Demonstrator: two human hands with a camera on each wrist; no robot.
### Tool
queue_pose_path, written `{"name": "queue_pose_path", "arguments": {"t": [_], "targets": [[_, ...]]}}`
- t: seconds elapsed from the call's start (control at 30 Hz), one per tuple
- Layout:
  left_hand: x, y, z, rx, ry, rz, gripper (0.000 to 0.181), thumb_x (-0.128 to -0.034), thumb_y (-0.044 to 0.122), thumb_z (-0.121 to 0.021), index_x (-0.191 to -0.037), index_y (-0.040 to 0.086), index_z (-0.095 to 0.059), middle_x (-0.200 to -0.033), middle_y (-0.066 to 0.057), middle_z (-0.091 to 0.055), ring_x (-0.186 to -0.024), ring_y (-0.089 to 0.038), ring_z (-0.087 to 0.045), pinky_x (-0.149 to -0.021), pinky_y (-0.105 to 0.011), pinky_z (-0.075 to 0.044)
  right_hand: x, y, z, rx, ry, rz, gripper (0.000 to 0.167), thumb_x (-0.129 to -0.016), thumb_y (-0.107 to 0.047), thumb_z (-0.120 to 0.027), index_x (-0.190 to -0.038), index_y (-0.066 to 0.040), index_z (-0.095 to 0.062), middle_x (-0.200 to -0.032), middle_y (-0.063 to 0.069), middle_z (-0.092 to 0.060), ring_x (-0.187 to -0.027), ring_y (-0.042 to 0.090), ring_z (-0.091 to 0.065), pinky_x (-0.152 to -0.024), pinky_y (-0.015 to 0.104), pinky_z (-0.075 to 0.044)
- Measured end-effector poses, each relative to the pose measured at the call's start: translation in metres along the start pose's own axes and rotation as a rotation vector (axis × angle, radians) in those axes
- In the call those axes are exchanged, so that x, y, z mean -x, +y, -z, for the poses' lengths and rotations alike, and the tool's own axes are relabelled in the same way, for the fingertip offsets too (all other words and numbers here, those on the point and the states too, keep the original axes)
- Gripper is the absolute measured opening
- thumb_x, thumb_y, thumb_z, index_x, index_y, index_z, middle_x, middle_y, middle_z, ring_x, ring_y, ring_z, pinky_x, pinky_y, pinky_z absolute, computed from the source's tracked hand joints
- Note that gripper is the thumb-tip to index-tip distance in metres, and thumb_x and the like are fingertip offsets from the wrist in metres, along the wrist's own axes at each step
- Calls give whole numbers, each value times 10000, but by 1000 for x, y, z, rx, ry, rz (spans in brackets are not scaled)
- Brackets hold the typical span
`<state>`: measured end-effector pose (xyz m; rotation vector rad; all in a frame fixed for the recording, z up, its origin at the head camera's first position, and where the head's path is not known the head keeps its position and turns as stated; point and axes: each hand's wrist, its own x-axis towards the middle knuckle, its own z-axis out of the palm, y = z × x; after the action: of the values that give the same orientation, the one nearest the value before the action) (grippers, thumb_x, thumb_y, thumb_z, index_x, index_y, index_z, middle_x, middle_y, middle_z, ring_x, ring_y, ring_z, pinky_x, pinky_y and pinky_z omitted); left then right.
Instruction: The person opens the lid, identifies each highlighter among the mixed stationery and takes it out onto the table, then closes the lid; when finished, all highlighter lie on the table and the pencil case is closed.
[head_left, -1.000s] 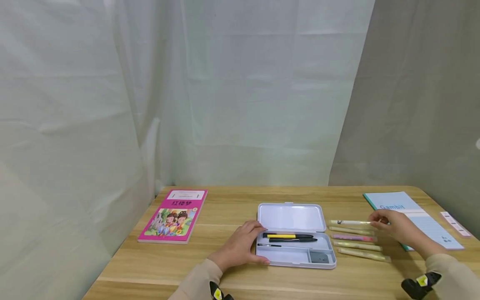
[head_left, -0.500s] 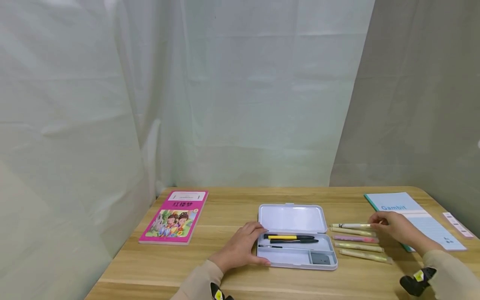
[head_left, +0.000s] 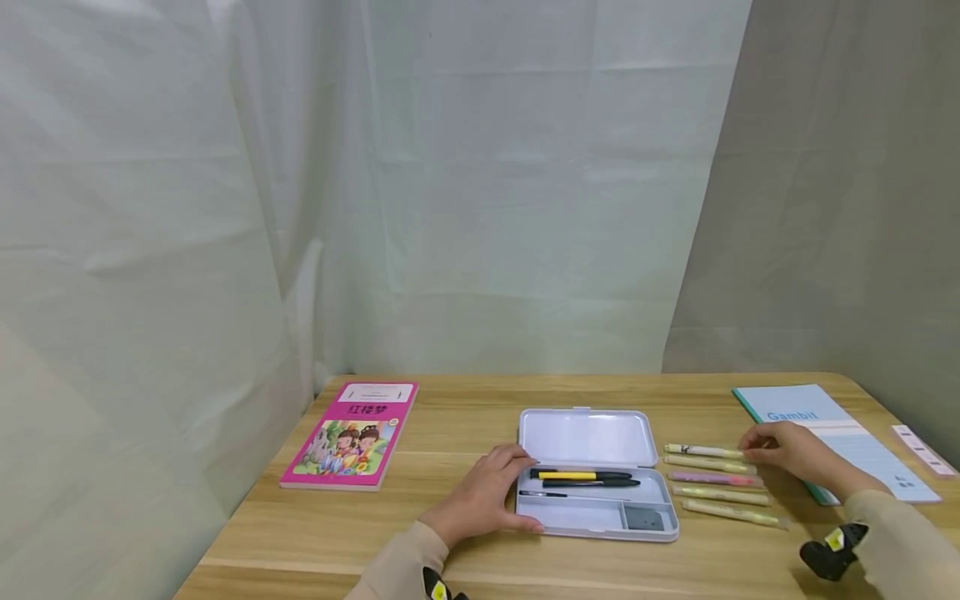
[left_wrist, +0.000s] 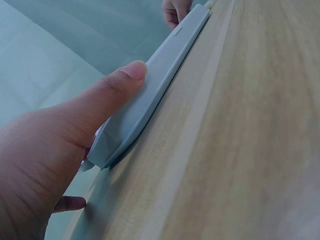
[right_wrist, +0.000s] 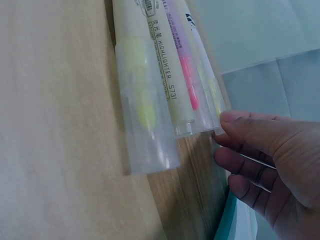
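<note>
My left hand (head_left: 483,492) holds the left end of an open white pencil case (head_left: 588,437). In the left wrist view its thumb lies on the front wall of the case (left_wrist: 165,65). Inside are a yellow-and-black pen (head_left: 577,475), a black pen (head_left: 592,483), a thin pen (head_left: 543,494) and a grey eraser (head_left: 643,519). My right hand (head_left: 795,457) pinches the right end of the farthest highlighter (head_left: 701,452), which has a black print. Several highlighters lie in a row beside the case, one of them pink (head_left: 716,479). The right wrist view shows their clear caps close up.
A pink book (head_left: 348,437) lies at the left of the wooden table (head_left: 465,417). At the right, under and behind my right hand, is a Gambit notebook (head_left: 795,404). A pink-and-white strip (head_left: 922,450) lies farther right. Pale curtains (head_left: 525,208) hang behind.
The highlighter in my right hand has moved slightly nearer to the row beside it. My left hand stays on the pencil case. The head view has shifted a little.
</note>
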<state>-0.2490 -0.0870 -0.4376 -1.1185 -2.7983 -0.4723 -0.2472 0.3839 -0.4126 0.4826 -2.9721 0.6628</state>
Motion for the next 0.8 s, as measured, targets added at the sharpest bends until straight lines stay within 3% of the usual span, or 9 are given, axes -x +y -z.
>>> {"name": "queue_pose_path", "arguments": {"t": [0.8], "targets": [[0, 0, -1, 3, -2, 3, 890, -700, 711, -680, -1357, 135, -517, -1364, 9, -478, -1287, -162, -428, -1105, -385, -394, 0, 2, 0, -18, -13, -21, 94, -864, -187, -691, -913, -107, -687, -856, -67, -655, -750, -100, -513, -652, 221, -484]]}}
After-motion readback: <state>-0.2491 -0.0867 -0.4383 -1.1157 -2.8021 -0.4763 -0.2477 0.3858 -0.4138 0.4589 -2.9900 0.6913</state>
